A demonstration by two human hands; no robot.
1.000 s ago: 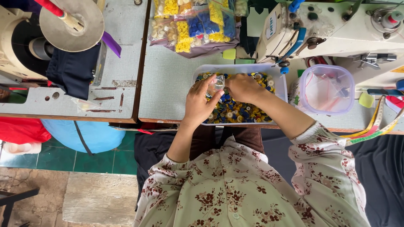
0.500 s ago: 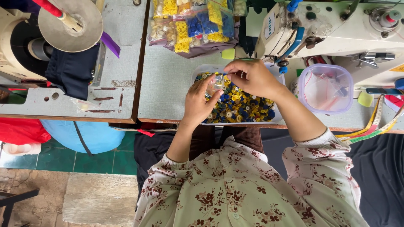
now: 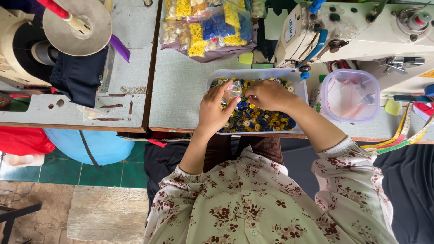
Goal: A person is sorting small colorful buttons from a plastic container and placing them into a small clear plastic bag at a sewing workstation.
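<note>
- At about ten o'clock from the hands, a grey round disc [image 3: 77, 25] with a red-tipped rod sits above dark navy cloth [image 3: 77, 77] on the left worktable [image 3: 135, 54].
- Below that table, at eight o'clock, lie a red cloth [image 3: 22, 140] and a light blue bundle [image 3: 90, 144].
- At twelve o'clock, clear bags of yellow, blue and cream buttons [image 3: 208, 27] rest on the grey table [image 3: 181, 90].
- The left hand [image 3: 214, 110] is over the left part of a white rectangular tray [image 3: 257, 73]; its thumb and fingertips are pinched on a small clear plastic bag [image 3: 233, 90].
- The small clear plastic bag is held just above the loose blue and yellow buttons [image 3: 262, 119] that fill the tray, between the two hands.
- The right hand [image 3: 271, 95] is at three o'clock from the bag, fingers curled together at the bag's edge; whether they clamp the bag or a button, I cannot tell.
- At two o'clock stands a cream sewing machine [image 3: 361, 31].
- At three o'clock, a clear tub with a lilac rim [image 3: 352, 95] sits just beside the tray.
- Farther right, a measuring tape [image 3: 402, 135] hangs over the table edge.
</note>
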